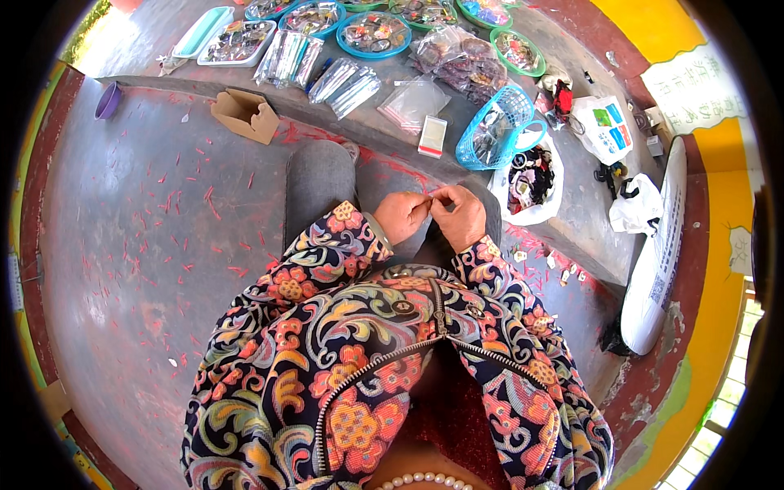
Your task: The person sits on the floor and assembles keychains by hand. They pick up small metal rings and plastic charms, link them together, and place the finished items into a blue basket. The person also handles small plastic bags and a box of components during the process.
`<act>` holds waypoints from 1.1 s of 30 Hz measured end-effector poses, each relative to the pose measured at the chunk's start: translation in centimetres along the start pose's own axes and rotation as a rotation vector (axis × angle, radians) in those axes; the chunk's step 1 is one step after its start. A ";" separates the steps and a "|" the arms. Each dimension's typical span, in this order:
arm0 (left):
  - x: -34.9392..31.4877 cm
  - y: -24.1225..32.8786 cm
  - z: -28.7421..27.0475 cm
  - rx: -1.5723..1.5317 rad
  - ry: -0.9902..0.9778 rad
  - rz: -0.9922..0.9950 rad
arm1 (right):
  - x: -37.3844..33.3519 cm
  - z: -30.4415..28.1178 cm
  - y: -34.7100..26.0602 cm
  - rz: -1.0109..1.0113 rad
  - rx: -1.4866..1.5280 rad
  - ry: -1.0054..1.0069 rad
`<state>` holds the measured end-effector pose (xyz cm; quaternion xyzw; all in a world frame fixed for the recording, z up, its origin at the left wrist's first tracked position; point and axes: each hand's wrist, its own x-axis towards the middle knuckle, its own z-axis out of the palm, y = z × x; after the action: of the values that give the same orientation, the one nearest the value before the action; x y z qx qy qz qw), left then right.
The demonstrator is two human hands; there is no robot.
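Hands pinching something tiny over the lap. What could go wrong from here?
1. Both the left hand and right hand pinch a piece too small to make out; if it slips, it could vanish among the red scraps on the floor.
2. The blue basket lies tipped on its side by the ledge edge; a knock might spill it.

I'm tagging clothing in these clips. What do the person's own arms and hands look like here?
Both arms wear long sleeves of a dark jacket with a swirling floral print in red, orange, yellow and teal, and a metal zip down the front. The left hand and right hand are bare: no gloves visible.
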<state>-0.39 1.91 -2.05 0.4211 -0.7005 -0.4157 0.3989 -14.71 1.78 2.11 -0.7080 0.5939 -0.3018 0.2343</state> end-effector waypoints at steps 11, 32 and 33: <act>0.2 -0.6 -0.1 -1.030 -0.032 -0.502 | 0.1 -1.4 5.3 0.360 0.662 0.008; 0.1 -0.1 -0.3 -1.088 -0.043 -0.577 | -20.6 -23.8 35.0 1.120 2.053 1.750; 0.0 0.1 -0.3 -1.083 -0.037 -0.576 | -20.4 -24.3 34.7 1.065 2.219 1.782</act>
<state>-0.14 1.90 -1.90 0.3235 -0.2549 -0.8110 0.4156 -58.42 16.05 -7.71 0.5191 0.1955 -0.7813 0.2863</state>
